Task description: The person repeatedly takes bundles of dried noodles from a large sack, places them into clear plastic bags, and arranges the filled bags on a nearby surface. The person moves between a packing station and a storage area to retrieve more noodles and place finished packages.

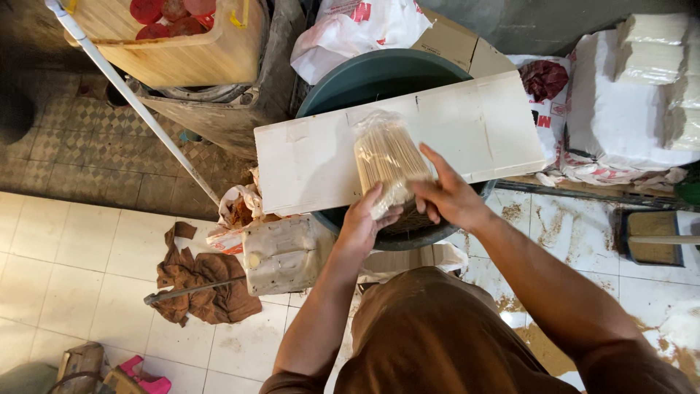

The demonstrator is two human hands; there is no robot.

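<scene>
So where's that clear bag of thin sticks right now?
In the head view, the bag of sticks is just right of centre, held at its lower end by the left hand and right hand, above the white board lying across the dark green tub.

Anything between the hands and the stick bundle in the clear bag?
Nothing visible. The left hand grips the lower end of the bagged bundle of sticks, and the right hand touches it from the side. The bundle lies over the white board.
</scene>
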